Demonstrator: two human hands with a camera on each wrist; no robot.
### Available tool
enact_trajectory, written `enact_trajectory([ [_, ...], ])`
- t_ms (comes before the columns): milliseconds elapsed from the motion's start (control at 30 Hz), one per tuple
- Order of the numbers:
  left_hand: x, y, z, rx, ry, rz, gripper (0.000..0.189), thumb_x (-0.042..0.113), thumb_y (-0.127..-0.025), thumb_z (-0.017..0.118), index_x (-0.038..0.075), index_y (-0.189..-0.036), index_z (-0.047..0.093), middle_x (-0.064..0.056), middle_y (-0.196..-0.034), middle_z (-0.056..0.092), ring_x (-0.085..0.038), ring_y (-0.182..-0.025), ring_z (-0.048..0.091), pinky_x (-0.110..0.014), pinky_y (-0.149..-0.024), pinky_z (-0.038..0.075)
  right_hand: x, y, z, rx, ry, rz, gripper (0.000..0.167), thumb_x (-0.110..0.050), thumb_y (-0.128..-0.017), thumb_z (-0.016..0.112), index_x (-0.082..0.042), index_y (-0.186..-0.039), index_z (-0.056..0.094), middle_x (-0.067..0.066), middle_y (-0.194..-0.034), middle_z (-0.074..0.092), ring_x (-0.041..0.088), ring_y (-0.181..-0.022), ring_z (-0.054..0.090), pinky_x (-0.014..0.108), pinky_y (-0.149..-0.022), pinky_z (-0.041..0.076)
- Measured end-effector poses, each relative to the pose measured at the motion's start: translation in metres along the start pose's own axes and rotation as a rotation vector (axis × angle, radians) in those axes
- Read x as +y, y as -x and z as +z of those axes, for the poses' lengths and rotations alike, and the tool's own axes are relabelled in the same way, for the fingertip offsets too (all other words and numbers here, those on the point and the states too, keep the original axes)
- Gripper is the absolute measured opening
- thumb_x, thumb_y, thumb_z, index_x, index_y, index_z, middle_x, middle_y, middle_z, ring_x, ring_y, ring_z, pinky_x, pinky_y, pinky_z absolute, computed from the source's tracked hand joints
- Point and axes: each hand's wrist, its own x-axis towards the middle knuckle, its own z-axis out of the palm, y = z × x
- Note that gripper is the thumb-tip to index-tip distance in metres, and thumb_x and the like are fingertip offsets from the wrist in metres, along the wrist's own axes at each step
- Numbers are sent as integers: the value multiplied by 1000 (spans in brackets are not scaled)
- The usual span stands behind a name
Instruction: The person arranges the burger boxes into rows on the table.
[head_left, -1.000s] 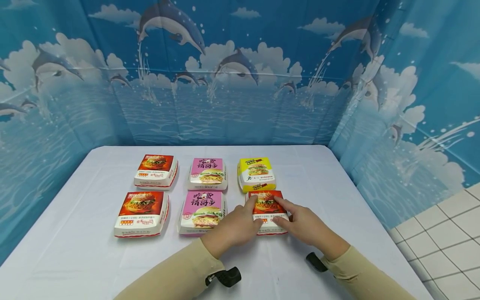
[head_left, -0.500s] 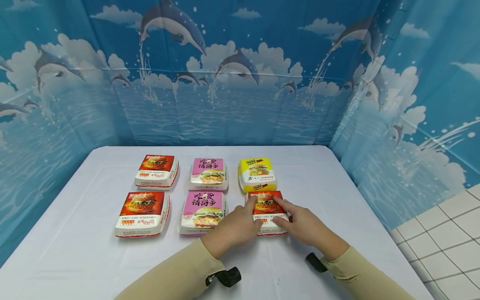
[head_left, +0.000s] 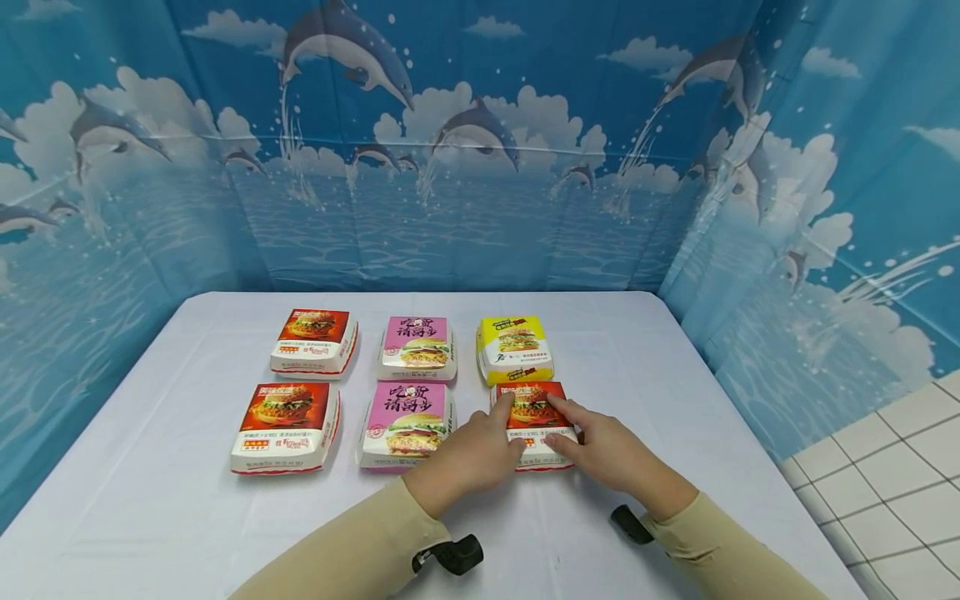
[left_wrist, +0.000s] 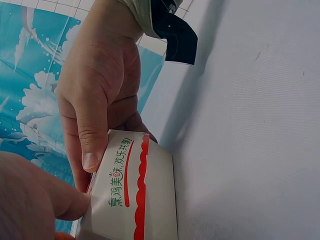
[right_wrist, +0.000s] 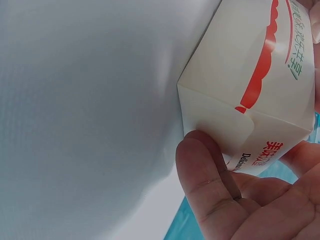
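Note:
A red and white burger box (head_left: pixel 534 412) lies flat at the front right of the white table. My left hand (head_left: pixel 477 454) grips its left side, with the index finger reaching onto the lid and the thumb at the near edge. On the opposite side, my right hand (head_left: pixel 606 450) holds it, index finger and thumb also on the lid. The right wrist view shows right-hand fingers (right_wrist: pixel 200 175) against the side wall of the burger box (right_wrist: pixel 225 70). In the left wrist view, the left thumb touches the top edge of the burger box (left_wrist: pixel 120 200); its other fingers are hidden.
Directly behind sits a yellow burger box (head_left: pixel 515 348). Pink burger boxes stand in the middle, one at the back (head_left: pixel 415 346) and one in front (head_left: pixel 405 421). At left are two red ones, back (head_left: pixel 313 342) and front (head_left: pixel 285 427). A dolphin-print curtain (head_left: pixel 465 200) surrounds the table.

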Motion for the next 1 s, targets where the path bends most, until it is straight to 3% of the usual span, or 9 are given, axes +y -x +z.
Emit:
enact_trajectory([
  [133, 0, 0, 0, 2, 1, 2, 75, 39, -103, 63, 18, -167, 28, -27, -138, 60, -28, -101, 64, -56, -93, 58, 1, 0, 0, 1, -1, -9, 75, -39, -97, 75, -25, -163, 42, 19, -150, 58, 19, -69, 50, 30, -59, 43],
  [233, 1, 1, 0, 0, 6, 0, 75, 39, -104, 63, 18, -167, 29, -27, -138, 60, -28, -100, 64, -55, -92, 58, 1, 0, 0, 0, 13, -9, 75, -40, -97, 75, -25, -163, 42, 20, -157, 54, 19, -79, 53, 30, -63, 44],
  [367, 1, 1, 0, -4, 10, -6, 75, 38, -104, 62, 18, -167, 29, -27, -139, 60, -28, -100, 63, -54, -91, 58, 2, -1, 1, -4, 23, -8, 76, -42, -97, 75, -25, -163, 42, 20, -159, 52, 20, -85, 55, 30, -65, 45],
  [500, 1, 1, 0, -2, 8, -5, 74, 38, -104, 62, 18, -167, 29, -27, -139, 60, -28, -99, 63, -53, -90, 58, 2, -1, 1, -12, 11, 0, 76, -42, -97, 75, -26, -164, 41, 21, -159, 51, 20, -77, 52, 31, -63, 45],
  [633, 1, 1, 0, -6, 6, -6, 75, 39, -104, 62, 18, -167, 29, -27, -138, 60, -28, -97, 62, -52, -87, 58, 2, -1, 1, -14, 16, 1, 77, -44, -97, 74, -27, -164, 40, 21, -160, 50, 19, -78, 52, 31, -63, 44],
  [1000, 0, 1, 0, 0, 3, 4, 74, 39, -104, 61, 18, -167, 29, -27, -141, 59, -28, -105, 64, -55, -94, 58, 2, -2, 1, -8, 57, -17, 77, -49, -97, 73, -27, -164, 41, 20, -161, 50, 25, -104, 58, 32, -72, 50],
])
